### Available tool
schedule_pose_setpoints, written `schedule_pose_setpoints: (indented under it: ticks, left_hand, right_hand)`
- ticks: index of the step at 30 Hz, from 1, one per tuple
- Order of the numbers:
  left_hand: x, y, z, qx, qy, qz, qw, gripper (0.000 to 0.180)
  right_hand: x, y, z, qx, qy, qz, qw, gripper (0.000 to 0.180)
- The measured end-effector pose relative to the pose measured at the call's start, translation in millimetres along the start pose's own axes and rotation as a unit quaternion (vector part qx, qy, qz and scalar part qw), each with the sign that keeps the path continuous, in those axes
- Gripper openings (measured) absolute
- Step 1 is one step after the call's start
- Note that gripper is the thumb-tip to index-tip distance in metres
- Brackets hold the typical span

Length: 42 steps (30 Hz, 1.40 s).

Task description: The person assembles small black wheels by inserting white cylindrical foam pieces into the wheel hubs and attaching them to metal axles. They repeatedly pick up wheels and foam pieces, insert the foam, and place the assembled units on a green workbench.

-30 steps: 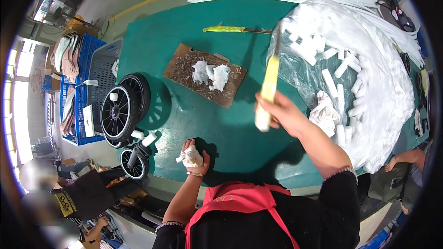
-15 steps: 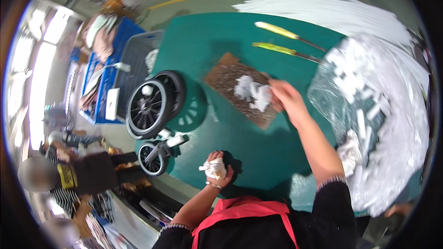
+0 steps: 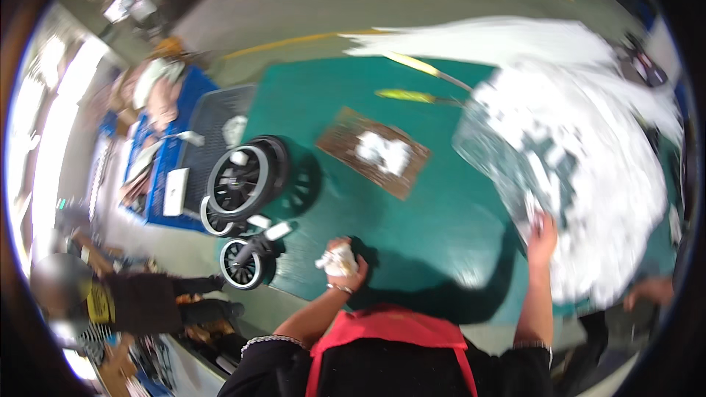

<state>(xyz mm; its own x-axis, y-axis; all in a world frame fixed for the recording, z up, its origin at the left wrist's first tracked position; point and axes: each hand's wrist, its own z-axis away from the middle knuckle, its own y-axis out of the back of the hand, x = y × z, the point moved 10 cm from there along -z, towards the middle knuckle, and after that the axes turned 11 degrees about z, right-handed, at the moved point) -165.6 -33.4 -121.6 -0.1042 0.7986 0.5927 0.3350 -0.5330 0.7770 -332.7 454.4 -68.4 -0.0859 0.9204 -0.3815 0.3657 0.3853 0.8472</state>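
Crumpled white wad sits bunched in my left hand, fingers closed round it near the table's front edge. It looks soft and light, so I'd grip it whole. My right hand pinches the clear plastic bag edge.

Bright, fisheye-bent view, smeared by motion blur.

Daylight floods in from the upper left, washing that rim out to near white, while the green table is evenly lit. The white heap at right glares and blurs into streaks, its pieces hard to tell apart. A dark shadow falls on the table beside the left hand and runs toward the right hand. Straight edges bow toward the black circular rim; a person at lower left is soft and out of focus.
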Motion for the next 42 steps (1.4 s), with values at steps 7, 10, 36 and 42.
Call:
schedule_pose_setpoints:
  ticks: [7,10,36,42]
  left_hand:
    - [-1,3,13,0.057,-0.008,0.029,0.998,0.055]
    - [4,-33,25,-0.126,0.144,0.429,0.883,0.039]
    - [47,84,-287,0.027,0.096,0.52,0.848,0.055]
    - [-97,69,-362,0.085,0.272,0.298,0.911,0.074]
  right_hand:
    - [-128,127,36,0.044,-0.092,-0.463,0.88,0.023]
    - [-213,107,92,-0.156,-0.028,-0.562,0.812,0.026]
    - [-104,70,325,-0.155,-0.323,-0.45,0.818,0.023]
    - [-81,71,344,-0.111,-0.366,-0.454,0.805,0.022]
